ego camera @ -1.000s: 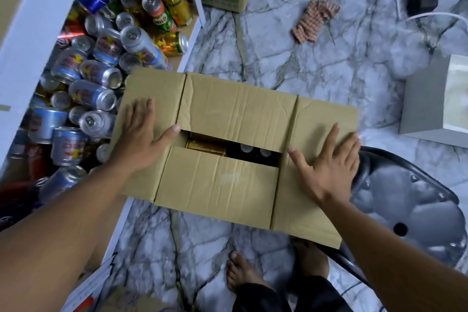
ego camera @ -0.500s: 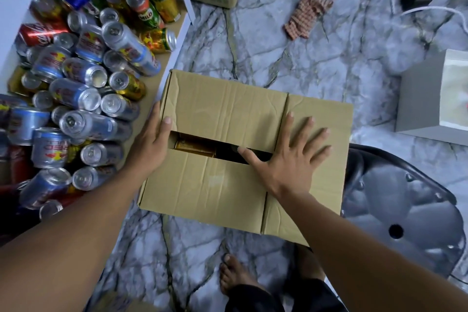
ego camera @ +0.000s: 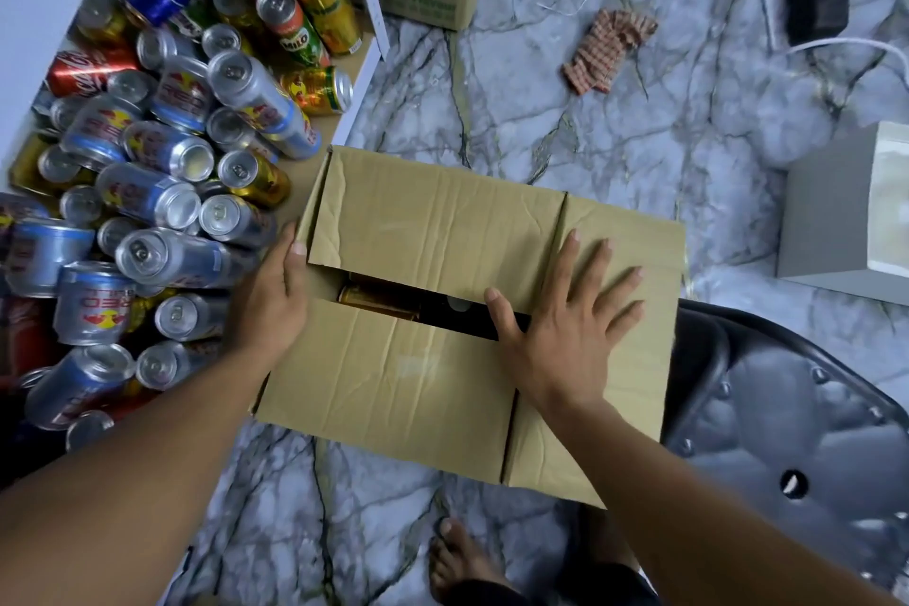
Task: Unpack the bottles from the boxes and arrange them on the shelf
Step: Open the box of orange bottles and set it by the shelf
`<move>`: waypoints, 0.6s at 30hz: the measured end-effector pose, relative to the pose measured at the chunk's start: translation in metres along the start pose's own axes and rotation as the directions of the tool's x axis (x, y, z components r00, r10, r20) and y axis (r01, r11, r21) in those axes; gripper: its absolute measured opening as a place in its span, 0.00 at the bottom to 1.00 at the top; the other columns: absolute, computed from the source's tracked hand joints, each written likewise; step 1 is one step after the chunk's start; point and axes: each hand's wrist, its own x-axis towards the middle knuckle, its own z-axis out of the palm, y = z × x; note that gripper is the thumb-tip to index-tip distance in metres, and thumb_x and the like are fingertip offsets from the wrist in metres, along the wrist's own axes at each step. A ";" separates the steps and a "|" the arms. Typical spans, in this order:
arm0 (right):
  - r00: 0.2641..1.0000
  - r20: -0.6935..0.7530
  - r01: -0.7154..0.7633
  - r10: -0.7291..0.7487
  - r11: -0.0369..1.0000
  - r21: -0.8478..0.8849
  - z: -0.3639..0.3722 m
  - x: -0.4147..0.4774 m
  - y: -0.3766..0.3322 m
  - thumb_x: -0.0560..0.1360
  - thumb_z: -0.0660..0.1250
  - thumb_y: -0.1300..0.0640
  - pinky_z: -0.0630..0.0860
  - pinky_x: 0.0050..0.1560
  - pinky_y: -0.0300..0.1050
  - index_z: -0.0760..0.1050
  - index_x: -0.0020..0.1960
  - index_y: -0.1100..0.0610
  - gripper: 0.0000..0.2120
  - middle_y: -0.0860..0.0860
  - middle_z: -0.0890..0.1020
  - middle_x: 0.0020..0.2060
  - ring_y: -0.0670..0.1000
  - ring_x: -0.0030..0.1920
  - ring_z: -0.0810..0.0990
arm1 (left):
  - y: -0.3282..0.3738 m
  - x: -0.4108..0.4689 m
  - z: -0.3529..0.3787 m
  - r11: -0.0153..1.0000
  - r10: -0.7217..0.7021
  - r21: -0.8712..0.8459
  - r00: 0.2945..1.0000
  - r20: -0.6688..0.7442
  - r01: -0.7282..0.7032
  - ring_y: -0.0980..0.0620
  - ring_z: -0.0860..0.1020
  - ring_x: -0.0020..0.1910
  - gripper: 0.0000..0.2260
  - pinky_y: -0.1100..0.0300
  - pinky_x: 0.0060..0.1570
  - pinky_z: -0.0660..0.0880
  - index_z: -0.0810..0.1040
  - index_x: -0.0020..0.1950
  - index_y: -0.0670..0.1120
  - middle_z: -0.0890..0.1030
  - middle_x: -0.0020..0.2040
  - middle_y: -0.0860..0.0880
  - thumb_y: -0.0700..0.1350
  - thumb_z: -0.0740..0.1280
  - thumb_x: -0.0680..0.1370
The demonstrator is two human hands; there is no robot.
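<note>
The box [ego camera: 433, 374] beside the shelf [ego camera: 368, 39] is being opened, right hand [ego camera: 560, 330] laid flat with fingers spread, left hand [ego camera: 270, 305] seemingly relaxed against its side; the flaps must be lifted off the bottles [ego camera: 378, 303] inside.

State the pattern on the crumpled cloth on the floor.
Orange-and-white checks; the cloth shows best in head view.

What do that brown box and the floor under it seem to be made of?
The box looks like plain brown corrugated cardboard, matte, with creases and folded flaps. The floor seems to be polished marble or marble-look tile: pale, slightly glossy, with dark veins running through it.
</note>
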 end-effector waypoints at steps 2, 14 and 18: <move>1.000 0.018 0.010 -0.011 0.999 0.032 0.004 0.001 -0.007 0.78 0.53 0.28 0.36 0.76 0.71 0.25 0.79 0.46 0.47 0.57 0.35 0.81 0.69 0.78 0.31 | -0.006 0.008 -0.005 0.999 0.030 0.032 0.999 -0.036 -0.028 0.34 0.74 0.68 0.21 0.44 0.65 0.71 0.68 0.79 0.50 0.75 0.72 0.40 0.53 0.53 0.87; 0.989 0.134 -0.121 0.065 0.875 0.468 0.012 0.007 -0.008 0.81 0.59 0.34 0.66 0.72 0.56 0.33 0.79 0.33 0.40 0.44 0.55 0.82 0.54 0.78 0.64 | 0.006 0.008 -0.010 0.998 0.061 -0.024 0.997 0.046 -0.060 0.40 0.71 0.73 0.22 0.48 0.67 0.69 0.60 0.82 0.58 0.69 0.78 0.47 0.55 0.50 0.87; 0.992 0.124 -0.079 0.027 0.895 0.439 0.013 0.007 -0.002 0.80 0.59 0.33 0.71 0.69 0.61 0.31 0.77 0.29 0.40 0.43 0.61 0.81 0.57 0.74 0.71 | 0.016 0.001 -0.011 0.991 0.096 0.083 0.988 0.122 -0.106 0.32 0.76 0.63 0.23 0.42 0.57 0.75 0.49 0.81 0.67 0.72 0.75 0.41 0.59 0.48 0.86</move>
